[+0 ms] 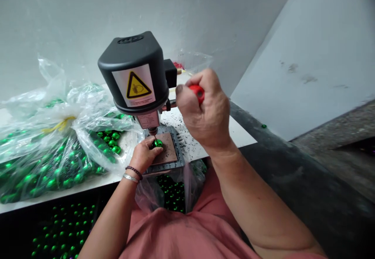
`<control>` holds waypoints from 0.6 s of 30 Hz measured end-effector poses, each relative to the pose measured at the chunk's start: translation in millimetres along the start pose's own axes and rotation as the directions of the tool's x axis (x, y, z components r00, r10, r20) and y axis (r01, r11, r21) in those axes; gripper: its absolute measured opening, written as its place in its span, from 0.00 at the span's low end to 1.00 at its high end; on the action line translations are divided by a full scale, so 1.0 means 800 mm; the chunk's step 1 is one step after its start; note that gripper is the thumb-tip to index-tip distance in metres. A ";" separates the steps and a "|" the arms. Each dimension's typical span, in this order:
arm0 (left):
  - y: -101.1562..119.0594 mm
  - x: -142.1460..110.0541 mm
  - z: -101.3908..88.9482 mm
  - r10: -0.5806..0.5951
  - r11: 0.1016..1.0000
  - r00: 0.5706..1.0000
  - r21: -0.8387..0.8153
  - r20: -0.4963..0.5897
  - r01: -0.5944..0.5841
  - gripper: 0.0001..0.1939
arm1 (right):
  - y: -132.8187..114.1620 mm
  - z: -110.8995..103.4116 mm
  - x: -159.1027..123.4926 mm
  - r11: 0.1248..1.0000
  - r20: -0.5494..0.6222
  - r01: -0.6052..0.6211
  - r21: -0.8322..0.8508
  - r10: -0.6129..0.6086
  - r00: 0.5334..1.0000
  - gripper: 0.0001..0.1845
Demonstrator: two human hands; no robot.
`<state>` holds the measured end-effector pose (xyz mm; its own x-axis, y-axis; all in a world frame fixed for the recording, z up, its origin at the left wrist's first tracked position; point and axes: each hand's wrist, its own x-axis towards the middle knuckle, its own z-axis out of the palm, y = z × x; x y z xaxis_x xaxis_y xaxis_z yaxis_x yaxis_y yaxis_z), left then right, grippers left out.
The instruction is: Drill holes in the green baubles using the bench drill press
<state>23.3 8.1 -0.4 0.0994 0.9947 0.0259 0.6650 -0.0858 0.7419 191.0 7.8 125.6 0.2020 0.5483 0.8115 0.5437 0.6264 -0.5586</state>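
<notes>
Bench drill [133,71], green ball [157,143] pinned beneath chuck [152,131] by left hand [143,155]; right hand [205,110] clenches red feed handle [197,92]; hands apart, downward pull called for.

A mirror-glossy green bauble [157,143] rests on a matt brown pad [165,149] framed by a dull grey metal base [179,151]. Above it, a drill head housing [131,56] shows smooth matt black plastic and carries a smooth paper warning label [134,85]. A red plastic handle [197,93] has a glossy finish. Thin, crinkled clear plastic bags [58,110] hold more glossy green baubles [43,173]. The smooth white bench [202,138] is flecked with rough black specks, against a matt grey painted wall [175,16]. A polished silver metal bangle [130,177] and a soft pink cloth shirt [181,235] complete the frame.
</notes>
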 end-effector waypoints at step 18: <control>-0.001 -0.006 0.004 0.012 1.000 0.999 -0.003 -0.037 -0.012 0.14 | 0.022 0.004 -0.073 0.970 -0.132 0.134 -0.205 -0.163 0.978 0.05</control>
<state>24.6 3.6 -2.7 0.0793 0.9951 0.0595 0.6618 -0.0972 0.7433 185.7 -11.7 67.8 0.2166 0.3608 0.9071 0.7212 0.5671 -0.3978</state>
